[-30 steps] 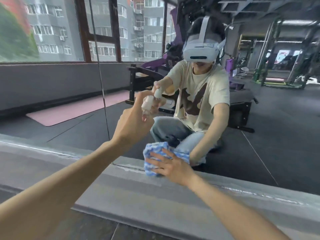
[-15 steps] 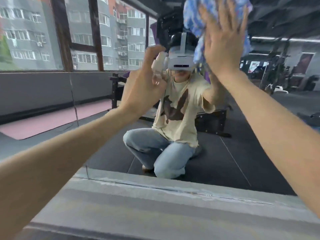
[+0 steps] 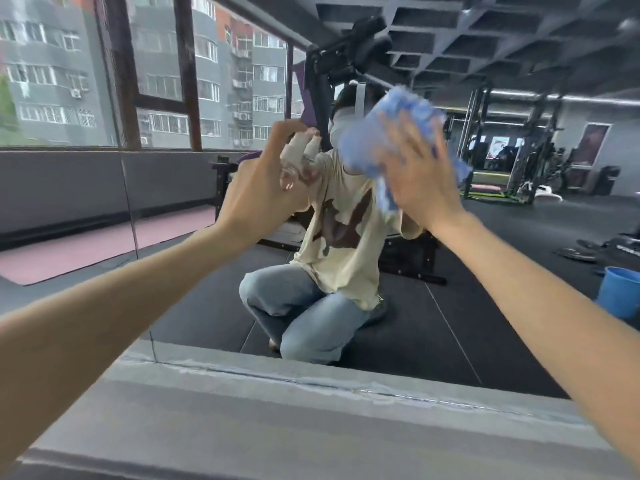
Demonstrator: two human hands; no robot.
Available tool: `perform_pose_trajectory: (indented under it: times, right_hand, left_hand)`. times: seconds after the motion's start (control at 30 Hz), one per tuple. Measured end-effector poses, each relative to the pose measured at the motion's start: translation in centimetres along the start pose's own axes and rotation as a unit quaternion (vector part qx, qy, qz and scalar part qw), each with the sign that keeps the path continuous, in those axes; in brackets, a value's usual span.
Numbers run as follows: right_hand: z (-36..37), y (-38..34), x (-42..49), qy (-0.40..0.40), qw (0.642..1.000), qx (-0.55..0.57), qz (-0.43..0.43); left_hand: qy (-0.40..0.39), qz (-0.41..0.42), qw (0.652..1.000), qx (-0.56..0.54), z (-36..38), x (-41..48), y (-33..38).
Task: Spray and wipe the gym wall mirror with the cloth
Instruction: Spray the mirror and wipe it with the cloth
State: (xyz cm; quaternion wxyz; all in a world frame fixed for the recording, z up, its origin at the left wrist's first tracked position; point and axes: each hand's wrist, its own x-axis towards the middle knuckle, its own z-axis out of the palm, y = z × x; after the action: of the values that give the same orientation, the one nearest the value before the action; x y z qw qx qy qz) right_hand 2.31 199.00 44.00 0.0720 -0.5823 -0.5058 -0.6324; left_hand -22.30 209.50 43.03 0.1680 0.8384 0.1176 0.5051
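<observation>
Right-hand fingers (image 3: 407,143) are straight and splayed, flat on the cloth (image 3: 388,123); the right hand (image 3: 420,178) presses it onto the mirror (image 3: 450,306) at about head height of the reflection. Delta: a second ago the cloth sits at the glass bottom edge, half a second ago it's at the top of view, and now it's partway back down and motion-blurred. My read is a wipe in progress, long vertical strokes, not a dab. Left-hand fingers (image 3: 277,133) are curled round the spray bottle (image 3: 298,152), one finger arched over the top; the left hand (image 3: 263,192) holds it just left of the cloth, same relative spot in all three frames. Can't tell if it's spraying, there's too much blur and no mist visible. Probably a spray-then-wipe loop, and only the panel under the cloth is getting covered. Mirror seam (image 3: 129,202) is far left of the cloth, so the panel beyond it likely still needs doing. Grey ledge (image 3: 311,427) is well below the cloth, and its rough sealant line at the glass edge could snag the cloth on low strokes. Blue bucket (image 3: 620,294) shows only as a reflection, low right of the cloth. Nothing sits between cloth and glass.
</observation>
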Motion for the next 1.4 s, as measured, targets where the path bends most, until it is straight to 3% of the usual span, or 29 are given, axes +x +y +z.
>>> perform_pose_trajectory:
  times: [0.03,0.1,0.17,0.23,0.33,0.4,0.47,0.53,0.6,0.63,0.67,0.73,0.77,0.8,0.83,0.87,0.93,0.97,1.0,1.03,1.1,1.13,1.17,1.2,1.23,1.3,1.33,1.37,1.4]
  right_hand:
    - [-0.8,0.6,0.8,0.022,0.997,0.019,0.073]
    - [-0.3,-0.8,0.2,0.052,0.995,0.008,0.086]
    - [1.3,-5.0,-4.3,0.012,0.997,0.041,-0.069]
    - [2.5,-8.8,-10.1,-0.045,0.96,0.079,-0.266]
    - [2.6,-7.6,-10.2,-0.052,0.941,0.075,-0.325]
    - [1.8,-2.7,-4.8,-0.002,0.979,0.046,-0.199]
    - [-0.4,4.3,0.7,0.049,0.997,-0.016,0.049]
    - [-2.5,10.0,5.0,0.11,0.94,-0.033,0.321]
    - [-3.2,9.7,8.6,0.151,0.854,-0.043,0.496]
    - [-3.1,8.4,10.2,0.167,0.851,-0.042,0.496]
    - [-2.6,6.7,11.1,0.161,0.887,-0.039,0.43]
    - [-2.2,5.2,11.2,0.08,0.985,-0.043,0.149]
    - [-2.6,7.0,10.4,0.027,0.997,-0.057,0.045]
    - [-3.5,10.4,9.6,0.013,0.996,-0.083,0.021]
    - [-4.4,14.2,8.8,0.025,0.991,-0.093,0.097]
    - [-5.5,17.8,8.2,0.056,0.967,-0.085,0.235]
    - [-7.9,23.2,7.7,0.124,0.835,-0.007,0.536]
    - [-8.4,23.4,8.7,0.125,0.781,0.03,0.611]
    - [-8.3,22.2,10.5,0.126,0.779,0.035,0.613]
    - [-7.7,20.2,12.4,0.128,0.832,0.024,0.539]
    - [-5.5,16.8,14.8,0.098,0.964,-0.006,0.246]
    - [-4.9,16.7,14.4,0.069,0.99,-0.043,0.117]
    - [-5.2,18.6,13.9,0.045,0.995,-0.065,0.064]
    - [-6.1,21.7,13.3,0.045,0.992,-0.067,0.095]
    - [-7.3,24.6,12.6,0.061,0.974,-0.053,0.209]
    - [-10.2,29.1,12.1,0.12,0.859,0.036,0.496]
    - [-10.7,29.4,13.2,0.116,0.802,0.078,0.581]
    - [-10.9,28.2,15.2,0.103,0.796,0.076,0.592]
    - [-10.3,26.0,17.5,0.104,0.837,0.053,0.535]
  left_hand:
    - [0.0,-0.001,1.0,0.002,0.1,0.1,0.4]
    - [-0.001,0.001,1.0,0.002,0.3,0.3,1.0]
    - [-0.006,0.013,1.0,0.01,0.6,0.6,1.4]
    - [-0.01,0.023,0.999,0.029,1.0,0.9,1.3]
    - [-0.016,0.045,0.997,0.055,1.5,2.2,1.3]
    - [-0.017,0.066,0.996,0.064,1.4,3.9,2.0]
    - [-0.017,0.1,0.992,0.071,1.0,6.2,2.9]
    - [-0.01,0.128,0.988,0.083,0.5,8.2,3.8]
    - [0.005,0.146,0.985,0.087,0.1,10.1,5.0]
    - [0.019,0.152,0.985,0.074,-0.1,11.0,6.1]
    - [0.032,0.155,0.986,0.06,-0.5,11.9,7.1]
    - [0.052,0.154,0.986,0.04,-1.1,13.3,8.8]
    - [0.059,0.159,0.985,0.036,-1.4,14.0,9.6]
    - [0.065,0.166,0.983,0.035,-1.6,14.9,10.3]
    - [0.072,0.172,0.982,0.039,-1.7,15.6,10.8]
    - [0.076,0.171,0.981,0.045,-1.7,16.4,11.0]
    - [0.078,0.178,0.979,0.059,-1.2,17.5,12.1]
    - [0.081,0.187,0.977,0.067,-1.0,18.1,12.7]
    - [0.083,0.192,0.976,0.066,-0.7,18.7,13.4]
    - [0.087,0.195,0.975,0.058,-0.5,19.2,14.1]
    - [0.103,0.192,0.975,0.042,-0.1,20.1,15.5]
    - [0.107,0.188,0.976,0.031,0.1,20.2,16.1]
    - [0.109,0.194,0.975,0.024,0.1,20.5,16.4]
    - [0.113,0.199,0.973,0.022,-0.2,20.6,16.6]
    - [0.113,0.199,0.973,0.026,-0.6,20.8,16.5]
    - [0.113,0.187,0.975,0.044,-1.8,21.1,16.2]
    - [0.115,0.18,0.975,0.056,-2.5,21.3,16.0]
    - [0.119,0.174,0.976,0.06,-3.1,21.7,15.9]
    - [0.12,0.166,0.977,0.052,-3.5,22.0,15.7]
